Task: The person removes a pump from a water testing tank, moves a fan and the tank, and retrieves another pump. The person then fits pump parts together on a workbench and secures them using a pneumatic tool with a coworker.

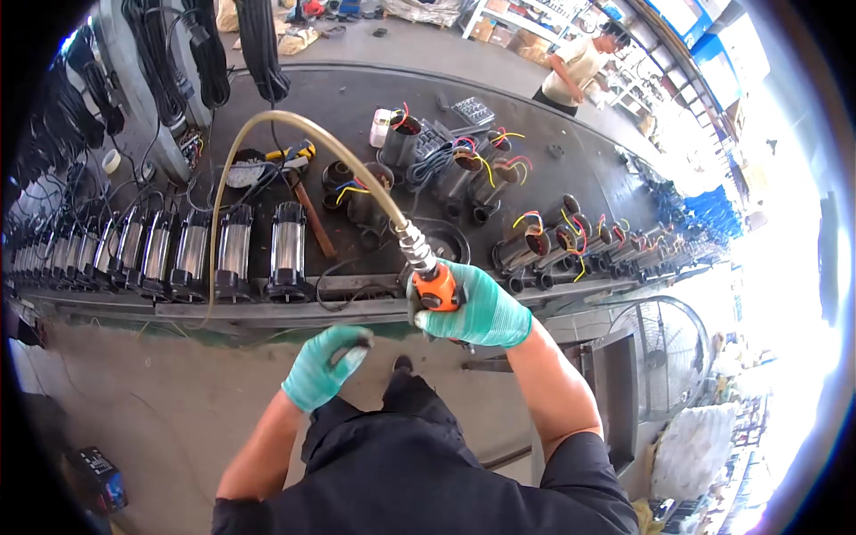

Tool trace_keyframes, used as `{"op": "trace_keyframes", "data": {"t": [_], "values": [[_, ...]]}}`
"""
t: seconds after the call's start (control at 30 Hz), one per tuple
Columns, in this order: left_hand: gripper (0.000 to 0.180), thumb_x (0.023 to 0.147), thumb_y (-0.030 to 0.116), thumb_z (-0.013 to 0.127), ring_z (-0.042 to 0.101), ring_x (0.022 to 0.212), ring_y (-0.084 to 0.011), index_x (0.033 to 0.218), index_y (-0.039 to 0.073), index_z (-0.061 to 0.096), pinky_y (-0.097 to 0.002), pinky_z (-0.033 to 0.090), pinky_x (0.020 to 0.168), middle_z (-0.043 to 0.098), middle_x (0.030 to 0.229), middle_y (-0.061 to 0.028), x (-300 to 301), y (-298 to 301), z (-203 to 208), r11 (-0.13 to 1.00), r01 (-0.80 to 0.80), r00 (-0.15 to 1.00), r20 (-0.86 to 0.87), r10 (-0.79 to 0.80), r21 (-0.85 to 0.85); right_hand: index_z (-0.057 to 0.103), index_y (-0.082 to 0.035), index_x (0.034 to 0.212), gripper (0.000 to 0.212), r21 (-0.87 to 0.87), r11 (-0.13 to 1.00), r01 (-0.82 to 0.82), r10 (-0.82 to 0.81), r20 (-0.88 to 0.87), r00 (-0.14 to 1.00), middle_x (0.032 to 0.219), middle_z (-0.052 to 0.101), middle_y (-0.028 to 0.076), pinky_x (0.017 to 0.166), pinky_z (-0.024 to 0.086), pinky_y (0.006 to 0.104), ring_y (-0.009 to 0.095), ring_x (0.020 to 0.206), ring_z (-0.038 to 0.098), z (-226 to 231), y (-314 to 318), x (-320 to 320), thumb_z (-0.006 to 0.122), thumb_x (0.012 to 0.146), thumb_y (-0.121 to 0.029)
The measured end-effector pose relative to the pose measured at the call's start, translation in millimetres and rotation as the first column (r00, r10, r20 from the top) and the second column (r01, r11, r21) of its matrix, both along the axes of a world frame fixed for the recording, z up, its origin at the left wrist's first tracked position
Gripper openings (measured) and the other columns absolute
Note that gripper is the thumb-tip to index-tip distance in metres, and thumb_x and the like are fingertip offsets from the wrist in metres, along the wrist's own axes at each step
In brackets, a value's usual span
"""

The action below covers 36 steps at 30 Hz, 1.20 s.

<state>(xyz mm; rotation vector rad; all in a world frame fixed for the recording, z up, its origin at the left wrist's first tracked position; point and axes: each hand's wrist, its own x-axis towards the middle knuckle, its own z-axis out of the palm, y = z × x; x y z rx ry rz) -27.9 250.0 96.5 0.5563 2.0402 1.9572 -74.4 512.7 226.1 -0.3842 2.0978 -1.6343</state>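
Observation:
My right hand, in a green glove, is wrapped round an orange air tool in front of the bench edge. A metal coupling joins the tool to a yellowish air hose that arches up and away to the left. The tool's lower end is mostly hidden behind my hand. Lower and to the left, my left hand, gloved too, hangs apart from the tool with its fingers curled toward the thumb. Whatever those fingers hold, if anything, is too small to make out.
Along the bench's front edge stand several silver motor bodies at left. Dark cylinders with coloured wires line the right side. A hammer lies between. Black cables hang above; a floor fan stands right. Another person is beyond the bench.

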Motion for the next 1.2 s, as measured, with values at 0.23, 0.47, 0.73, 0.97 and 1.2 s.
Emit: {"op": "trace_keyframes", "data": {"t": [0.23,0.47,0.73,0.97,1.2], "values": [[0.049,0.094,0.021,0.068,0.063,0.111,-0.0196,0.136,0.0,0.053,-0.0352,0.048,0.1,0.066,0.123,-0.0112,-76.1,74.9,100.1,0.998,-0.061,0.924,-0.38,0.048,-0.022,0.06,-0.002,0.118,0.04,-0.03,0.998,0.062,-0.068,-0.271,0.96,0.085,0.06,-0.001,0.071,0.048,0.0269,0.007,0.077,0.047,-11.9,49.2,-30.1,0.077,0.082,-0.007],[0.033,0.095,0.007,0.067,0.067,0.101,-0.0178,0.126,0.0,0.06,-0.0321,0.053,0.092,0.069,0.112,-0.0099,-119.8,154.3,129.0,0.997,-0.004,0.968,-0.249,0.024,0.082,0.051,0.002,0.141,0.066,-0.15,0.988,-0.046,0.01,-0.234,0.972,0.094,0.068,0.012,0.08,0.052,0.026,0.005,0.084,0.053,-13.8,101.8,-65.5,0.075,0.08,-0.007],[0.065,0.085,-0.002,0.073,0.06,0.115,-0.0174,0.142,0.006,0.043,-0.0329,0.051,0.099,0.058,0.13,-0.0086,-144.7,193.6,110.0,1.0,0.009,0.95,-0.311,0.0,0.029,0.058,-0.006,0.135,0.065,-0.09,0.987,0.131,-0.159,-0.557,0.815,0.108,0.07,0.021,0.081,0.057,0.0394,0.042,0.097,0.068,-21.5,119.3,-96.7,0.08,0.073,-0.009],[0.066,0.079,-0.005,0.074,0.057,0.119,-0.0207,0.136,0.006,0.045,-0.0338,0.048,0.103,0.057,0.132,-0.0093,-155.3,192.6,96.1,0.986,0.029,0.956,-0.293,0.021,0.166,0.059,-0.008,0.133,0.062,0.008,0.969,0.249,-0.199,-0.573,0.795,0.114,0.069,0.018,0.084,0.057,0.0395,0.038,0.101,0.068,-19.8,110.9,-97.1,0.076,0.073,-0.007],[0.067,0.079,0.0,0.079,0.057,0.119,-0.0191,0.137,0.006,0.045,-0.0344,0.048,0.103,0.057,0.131,-0.0086,-164.4,169.9,95.0,0.989,0.033,0.969,-0.245,0.003,0.143,0.059,-0.008,0.134,0.064,0.002,0.97,0.244,-0.2,-0.563,0.802,0.109,0.071,0.019,0.082,0.057,0.0393,0.04,0.099,0.069,-11.5,90.8,-100.9,0.077,0.073,-0.009]]}}
